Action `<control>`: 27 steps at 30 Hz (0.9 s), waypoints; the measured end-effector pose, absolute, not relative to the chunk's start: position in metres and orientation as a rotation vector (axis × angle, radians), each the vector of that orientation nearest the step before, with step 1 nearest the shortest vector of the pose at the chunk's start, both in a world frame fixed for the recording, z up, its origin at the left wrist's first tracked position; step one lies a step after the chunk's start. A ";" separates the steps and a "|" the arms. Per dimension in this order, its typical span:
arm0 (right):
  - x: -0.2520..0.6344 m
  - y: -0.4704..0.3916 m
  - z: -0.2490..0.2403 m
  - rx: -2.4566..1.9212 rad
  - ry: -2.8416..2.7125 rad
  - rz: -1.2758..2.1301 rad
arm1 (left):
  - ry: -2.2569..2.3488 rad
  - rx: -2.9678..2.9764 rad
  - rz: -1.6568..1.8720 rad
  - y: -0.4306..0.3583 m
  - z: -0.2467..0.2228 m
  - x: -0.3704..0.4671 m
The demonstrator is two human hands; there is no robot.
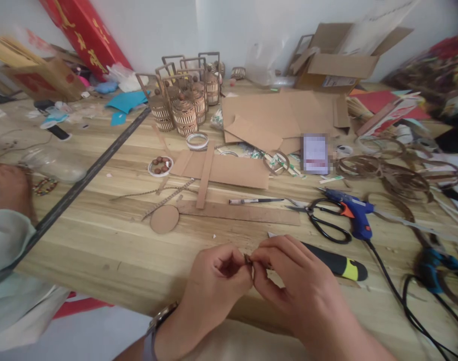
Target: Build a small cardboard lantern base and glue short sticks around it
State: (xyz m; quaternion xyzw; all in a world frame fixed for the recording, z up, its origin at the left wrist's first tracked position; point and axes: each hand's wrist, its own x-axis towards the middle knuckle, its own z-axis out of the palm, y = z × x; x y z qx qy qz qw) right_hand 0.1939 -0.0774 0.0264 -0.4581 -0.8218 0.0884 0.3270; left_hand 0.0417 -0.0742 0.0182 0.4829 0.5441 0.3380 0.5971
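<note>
Near the front edge of the table, my left hand (217,283) and my right hand (302,283) meet fingertip to fingertip. Both are closed in a pinch on a small brown piece (247,258), mostly hidden by the fingers, so its kind is unclear. Partly behind my right hand lies a utility knife (336,263) with a black and yellow-green handle. Beyond the hands are a round cardboard disc (164,219), a long cardboard strip (240,213) and a pen (256,201). Black-handled scissors (328,220) rest beside a blue glue gun (351,205).
Several small woven baskets with tall handles (185,118) stand at the back. A dish of brown beads (160,166), cardboard sheets (266,115), coiled strips (394,175) and an open box (337,65) lie around. Another person's hand (8,185) is at the left. The glue gun's cord (387,276) runs along the right.
</note>
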 end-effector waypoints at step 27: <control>0.184 -0.091 0.117 -1.119 -2.394 -0.194 | 1.110 1.360 1.324 -0.089 0.068 0.034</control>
